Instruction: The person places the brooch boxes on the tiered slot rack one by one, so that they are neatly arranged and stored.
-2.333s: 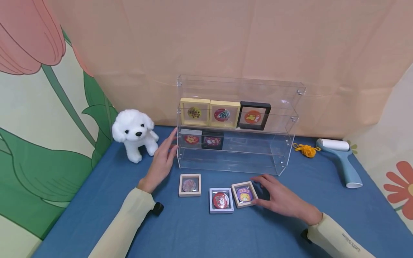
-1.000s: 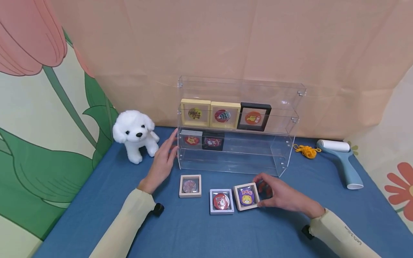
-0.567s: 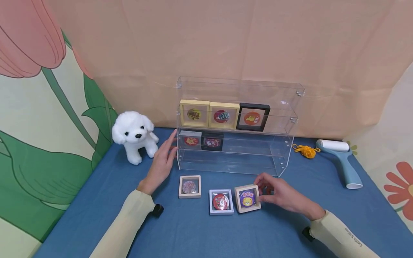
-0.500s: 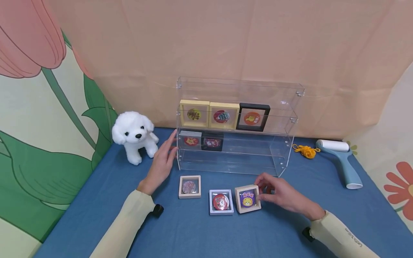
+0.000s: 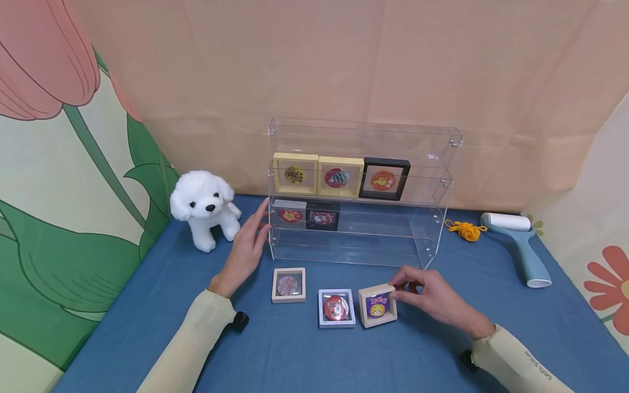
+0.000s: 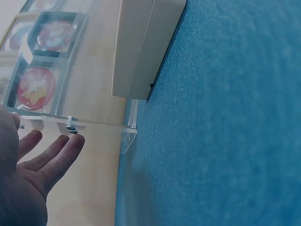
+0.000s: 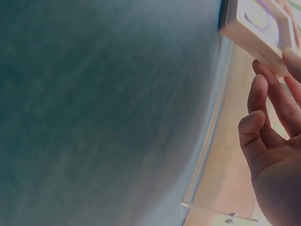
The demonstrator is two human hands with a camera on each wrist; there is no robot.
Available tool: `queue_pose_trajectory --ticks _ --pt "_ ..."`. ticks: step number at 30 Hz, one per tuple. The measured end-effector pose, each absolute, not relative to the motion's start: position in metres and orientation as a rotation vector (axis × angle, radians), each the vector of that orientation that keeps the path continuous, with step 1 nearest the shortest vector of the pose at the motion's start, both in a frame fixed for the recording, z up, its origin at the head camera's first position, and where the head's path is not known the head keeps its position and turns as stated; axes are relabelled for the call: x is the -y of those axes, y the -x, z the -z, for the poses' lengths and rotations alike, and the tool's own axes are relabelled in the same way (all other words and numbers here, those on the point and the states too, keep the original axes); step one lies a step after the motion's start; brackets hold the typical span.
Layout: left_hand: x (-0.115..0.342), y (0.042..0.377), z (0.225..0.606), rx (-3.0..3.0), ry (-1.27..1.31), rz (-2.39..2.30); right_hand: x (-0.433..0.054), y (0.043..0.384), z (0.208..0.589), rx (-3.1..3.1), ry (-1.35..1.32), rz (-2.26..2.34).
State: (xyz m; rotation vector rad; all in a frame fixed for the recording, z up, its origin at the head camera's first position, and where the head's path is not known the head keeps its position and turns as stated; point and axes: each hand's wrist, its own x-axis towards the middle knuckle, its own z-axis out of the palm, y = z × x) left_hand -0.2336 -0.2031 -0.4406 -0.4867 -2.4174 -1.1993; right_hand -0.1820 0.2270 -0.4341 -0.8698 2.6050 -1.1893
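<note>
My right hand (image 5: 432,295) pinches the upper right corner of a small wooden-framed display box (image 5: 377,307) with a purple bear badge inside. The box is tilted up, its lower edge close to the cloth; the right wrist view shows thumb and fingers at its pale frame (image 7: 256,44). My left hand (image 5: 244,254) has its straight fingers against the left side of a clear acrylic shelf (image 5: 373,246). A lilac-framed box (image 5: 336,309) with a red badge and a wooden-framed box (image 5: 288,285) with a pinkish badge lie flat in front of the shelf.
On the shelf's middle tier stand two cream frames (image 5: 296,173) and a black frame (image 5: 385,179). Below them are a grey-framed badge (image 5: 290,214) and a dark-framed badge (image 5: 322,216). A white plush dog (image 5: 205,207) sits left; orange cord (image 5: 467,230) and a lint roller (image 5: 521,245) lie right.
The right hand has taken hold of the bear badge box and tilted it up from lying flat, shifting it slightly right, away from the lilac box. The left hand stays at the shelf.
</note>
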Motion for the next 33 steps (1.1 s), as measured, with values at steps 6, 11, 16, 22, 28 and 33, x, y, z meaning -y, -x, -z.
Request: queue_pose_trajectory --ticks 6,11,16,22,28,33 --pt "0.203 0.234 0.442 2.418 0.479 1.197 -0.226 0.179 0.436 -2.656 0.876 1.199" --pt "0.203 0.234 0.441 2.410 0.481 1.206 -0.224 0.175 0.434 -2.701 0.851 1.196" --pt "0.203 0.235 0.441 2.408 0.483 1.207 -0.222 0.171 0.430 -2.765 0.792 1.213" --pt "0.203 0.233 0.441 2.409 0.483 1.203 -0.221 0.171 0.428 -2.815 0.770 1.213" --pt "0.203 0.233 0.440 2.412 0.479 1.207 -0.218 0.169 0.426 -2.854 0.772 1.237" --pt "0.203 0.233 0.440 2.419 0.475 1.204 -0.215 0.168 0.424 -2.901 0.778 1.264"
